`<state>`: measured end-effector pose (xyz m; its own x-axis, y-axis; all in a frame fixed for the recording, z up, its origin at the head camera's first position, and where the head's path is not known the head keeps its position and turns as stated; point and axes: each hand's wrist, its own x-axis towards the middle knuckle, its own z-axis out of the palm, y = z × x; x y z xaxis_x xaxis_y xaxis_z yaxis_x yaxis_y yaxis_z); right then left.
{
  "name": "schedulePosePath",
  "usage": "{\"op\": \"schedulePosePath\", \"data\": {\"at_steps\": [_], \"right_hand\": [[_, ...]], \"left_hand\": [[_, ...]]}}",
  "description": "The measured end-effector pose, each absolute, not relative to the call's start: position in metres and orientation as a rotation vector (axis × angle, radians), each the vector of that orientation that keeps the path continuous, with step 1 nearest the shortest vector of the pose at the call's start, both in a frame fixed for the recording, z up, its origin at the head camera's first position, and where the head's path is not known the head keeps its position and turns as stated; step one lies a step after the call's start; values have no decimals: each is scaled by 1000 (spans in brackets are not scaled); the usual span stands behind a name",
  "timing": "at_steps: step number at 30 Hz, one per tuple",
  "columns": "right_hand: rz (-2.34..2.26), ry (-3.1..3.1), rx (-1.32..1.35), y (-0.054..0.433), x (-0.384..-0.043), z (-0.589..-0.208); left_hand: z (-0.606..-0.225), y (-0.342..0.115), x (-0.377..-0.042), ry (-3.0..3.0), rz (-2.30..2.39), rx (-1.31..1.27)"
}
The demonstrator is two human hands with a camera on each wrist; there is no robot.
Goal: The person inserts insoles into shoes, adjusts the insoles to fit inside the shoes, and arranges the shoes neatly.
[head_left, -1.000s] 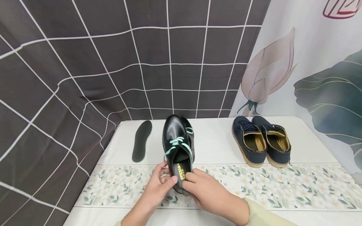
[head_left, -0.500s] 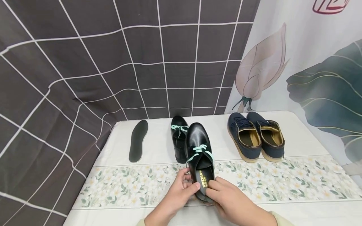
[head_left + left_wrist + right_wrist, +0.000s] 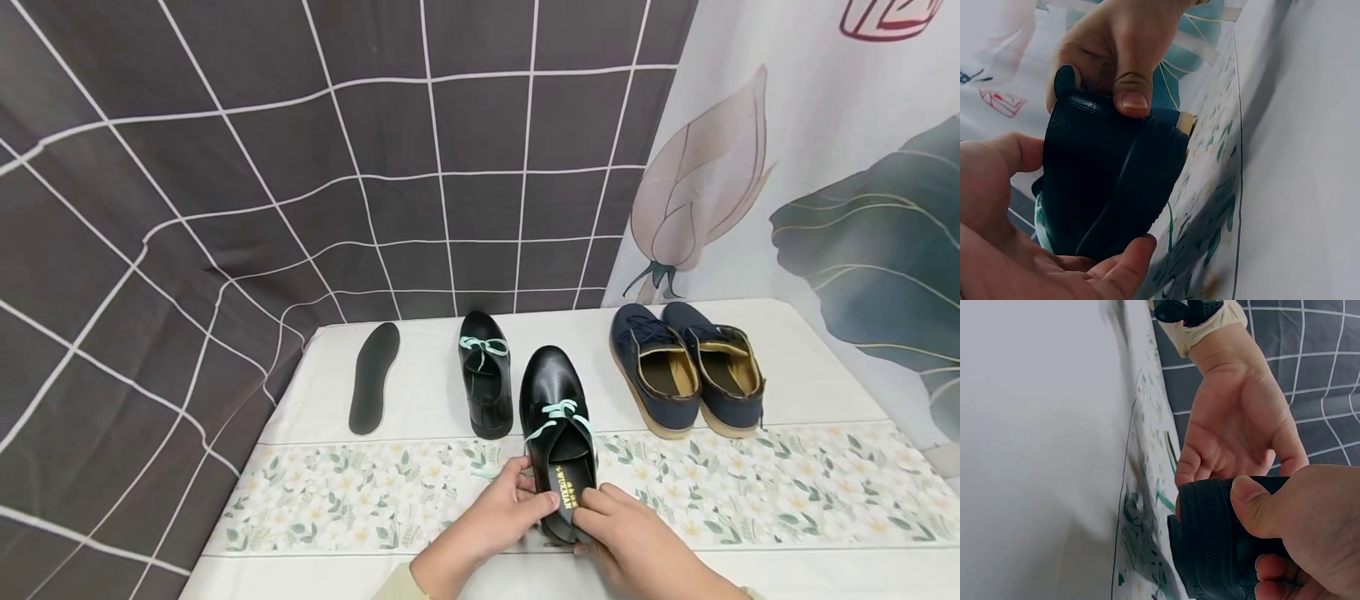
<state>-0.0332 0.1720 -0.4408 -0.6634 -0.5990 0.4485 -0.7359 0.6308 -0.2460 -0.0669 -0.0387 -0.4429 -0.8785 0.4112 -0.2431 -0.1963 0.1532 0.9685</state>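
In the head view, a black leather lace-up shoe (image 3: pixel 553 392) with mint-green laces points away from me. A dark insole with gold lettering (image 3: pixel 567 487) lies inside it. My left hand (image 3: pixel 506 512) holds the shoe's left side near the heel, thumb over the rim. My right hand (image 3: pixel 630 533) grips the heel's right side. In the left wrist view, the right thumb presses the outside of the heel (image 3: pixel 1116 150), and a small dark flap (image 3: pixel 1066 80) sticks up beside the fingers. In the right wrist view, the right hand (image 3: pixel 1310 531) holds the heel (image 3: pixel 1210 550).
The matching black shoe (image 3: pixel 489 408), with tied mint laces, stands to the left. Farther left, a loose dark insole (image 3: pixel 373 379) lies flat. Two navy shoes (image 3: pixel 667 367) with tan soles sit at right on the white and floral cloth (image 3: pixel 360 500). A dark grid curtain (image 3: pixel 390 200) hangs behind.
Both hands have carried the black shoe to the right and nearer to me, away from its mate, which now shows fully. The grip looks much the same.
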Motion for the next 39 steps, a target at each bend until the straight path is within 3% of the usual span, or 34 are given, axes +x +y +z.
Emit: {"op": "schedulePosePath", "data": {"at_steps": [20,39], "right_hand": [[708,-2650,1051,177,-67,-469],[789,-2812,1116,181,-80,-449]], "left_hand": [[-459,-27,-95,2399,1373,251],[-462,-34,-103,2197,1444,192]]}}
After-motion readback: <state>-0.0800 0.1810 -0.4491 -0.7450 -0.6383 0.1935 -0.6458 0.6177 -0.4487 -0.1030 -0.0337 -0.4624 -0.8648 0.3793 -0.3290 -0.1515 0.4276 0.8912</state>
